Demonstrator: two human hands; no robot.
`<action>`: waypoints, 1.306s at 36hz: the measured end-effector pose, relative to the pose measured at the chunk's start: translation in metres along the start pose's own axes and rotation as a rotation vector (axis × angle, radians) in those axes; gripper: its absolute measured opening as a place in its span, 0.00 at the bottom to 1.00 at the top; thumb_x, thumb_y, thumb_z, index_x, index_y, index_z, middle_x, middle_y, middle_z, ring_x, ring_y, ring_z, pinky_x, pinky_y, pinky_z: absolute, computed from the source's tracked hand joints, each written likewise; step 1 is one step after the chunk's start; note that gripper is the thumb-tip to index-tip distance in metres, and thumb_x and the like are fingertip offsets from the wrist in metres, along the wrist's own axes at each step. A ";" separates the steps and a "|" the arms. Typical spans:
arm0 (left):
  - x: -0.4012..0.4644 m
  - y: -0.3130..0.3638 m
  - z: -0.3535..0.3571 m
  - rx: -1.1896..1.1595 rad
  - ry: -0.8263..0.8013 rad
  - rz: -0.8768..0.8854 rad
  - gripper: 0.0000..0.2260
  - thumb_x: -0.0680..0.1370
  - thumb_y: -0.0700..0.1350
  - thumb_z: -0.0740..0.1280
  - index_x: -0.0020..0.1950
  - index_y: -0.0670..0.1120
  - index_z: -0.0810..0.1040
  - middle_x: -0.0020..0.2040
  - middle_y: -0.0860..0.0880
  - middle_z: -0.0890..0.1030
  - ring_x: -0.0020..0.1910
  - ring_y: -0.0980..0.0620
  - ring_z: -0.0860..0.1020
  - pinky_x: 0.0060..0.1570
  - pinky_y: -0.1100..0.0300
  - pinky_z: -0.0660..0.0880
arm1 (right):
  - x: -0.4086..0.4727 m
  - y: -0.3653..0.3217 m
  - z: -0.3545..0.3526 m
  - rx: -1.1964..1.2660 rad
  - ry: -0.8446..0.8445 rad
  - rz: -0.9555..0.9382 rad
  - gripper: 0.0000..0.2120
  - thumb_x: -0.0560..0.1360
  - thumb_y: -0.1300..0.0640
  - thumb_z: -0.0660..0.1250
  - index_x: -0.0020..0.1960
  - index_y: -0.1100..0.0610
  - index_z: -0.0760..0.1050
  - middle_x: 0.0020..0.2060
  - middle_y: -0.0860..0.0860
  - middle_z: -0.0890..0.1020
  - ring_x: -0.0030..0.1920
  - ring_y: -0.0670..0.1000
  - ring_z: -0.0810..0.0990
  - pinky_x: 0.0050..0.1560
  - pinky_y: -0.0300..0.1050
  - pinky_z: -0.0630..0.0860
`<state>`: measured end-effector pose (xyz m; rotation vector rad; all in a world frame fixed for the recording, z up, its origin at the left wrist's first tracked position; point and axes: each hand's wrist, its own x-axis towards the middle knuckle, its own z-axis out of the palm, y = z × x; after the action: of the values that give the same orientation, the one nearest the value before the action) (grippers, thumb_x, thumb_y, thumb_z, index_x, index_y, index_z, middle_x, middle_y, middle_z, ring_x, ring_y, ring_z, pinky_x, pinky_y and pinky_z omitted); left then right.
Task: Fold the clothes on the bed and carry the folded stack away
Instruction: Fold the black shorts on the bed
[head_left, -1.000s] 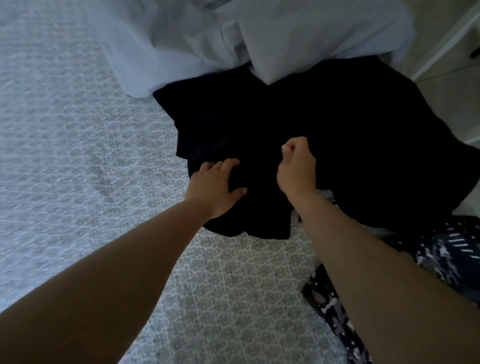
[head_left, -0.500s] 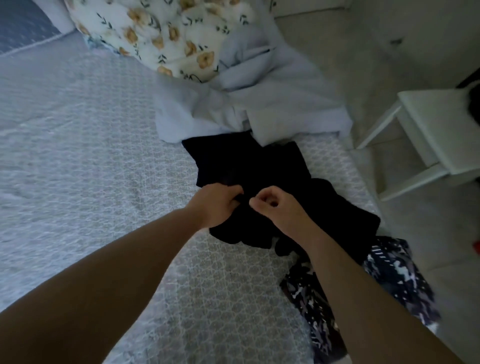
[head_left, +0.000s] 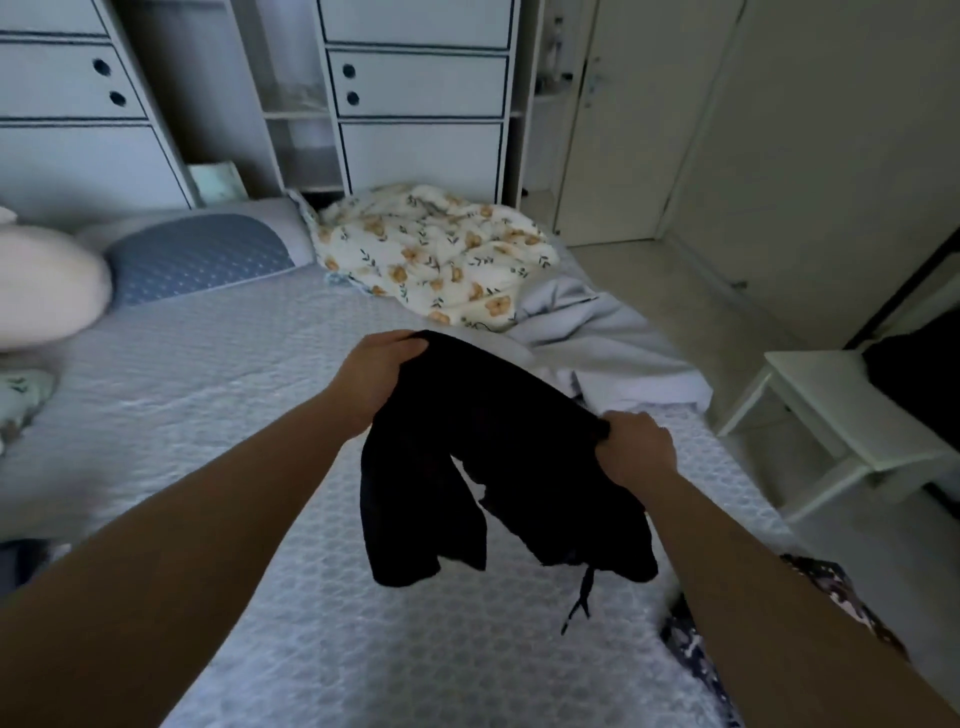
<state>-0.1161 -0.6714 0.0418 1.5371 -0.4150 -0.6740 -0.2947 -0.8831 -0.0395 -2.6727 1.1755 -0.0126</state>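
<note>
Bed (head_left: 218, 415) fills the view under and ahead of both hands, textured pale cover. White drawer units (head_left: 415, 88) stand well beyond the hands, past the bed's far end. Closed door (head_left: 623, 130) far ahead-right of the right hand.

Pale blue sheet (head_left: 597, 338), crumpled, lies on the bed just beyond the right hand and between the two hands' far side. Floral quilt (head_left: 436, 254), bunched, lies beyond the left hand, touching the sheet's far edge. Blue-grey pillow (head_left: 197, 254) sits far ahead-left of the left hand. White blurred shape at the left edge, can't tell what it is.

White stool (head_left: 841, 415) is on the floor to the right of the right hand, off the bed.

Black garment (head_left: 519, 457), looks like shorts, is held up in the air above the bed, stretched between the hands along its top edge. The rest hangs down toward the camera. A drawstring (head_left: 579, 597) dangles from its lower edge, nearer the right forearm.

Patterned dark garment (head_left: 810, 582) lies at the bed's right edge, under and behind the right forearm, mostly hidden.

Left hand (head_left: 379, 374): fingers curled over the garment's left top corner, gripping it. Right hand (head_left: 636, 452): closed into a fist on the right top corner, gripping it. Both arms extended, hands well apart.
</note>
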 end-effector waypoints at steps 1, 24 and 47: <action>-0.009 0.007 -0.020 -0.014 0.029 0.019 0.09 0.79 0.37 0.63 0.43 0.44 0.81 0.33 0.50 0.83 0.31 0.55 0.82 0.31 0.67 0.75 | -0.006 -0.017 -0.003 0.125 -0.020 0.048 0.12 0.78 0.59 0.57 0.57 0.58 0.75 0.54 0.57 0.79 0.56 0.58 0.76 0.51 0.45 0.69; -0.128 0.069 -0.182 0.476 0.053 0.392 0.08 0.79 0.38 0.63 0.53 0.48 0.80 0.44 0.54 0.82 0.39 0.64 0.79 0.39 0.74 0.70 | -0.120 -0.269 -0.095 0.828 -0.444 -0.556 0.05 0.72 0.52 0.72 0.48 0.48 0.80 0.44 0.44 0.83 0.44 0.43 0.82 0.43 0.32 0.75; -0.164 0.058 -0.184 0.720 0.022 0.381 0.19 0.70 0.62 0.70 0.59 0.65 0.72 0.52 0.63 0.77 0.50 0.67 0.75 0.48 0.69 0.69 | -0.150 -0.324 -0.106 0.676 -0.196 -0.672 0.13 0.79 0.54 0.62 0.36 0.51 0.75 0.32 0.46 0.78 0.33 0.44 0.75 0.35 0.37 0.68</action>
<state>-0.1152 -0.4316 0.1222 2.0529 -0.9798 -0.2030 -0.1708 -0.5823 0.1423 -2.2406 0.1196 -0.2087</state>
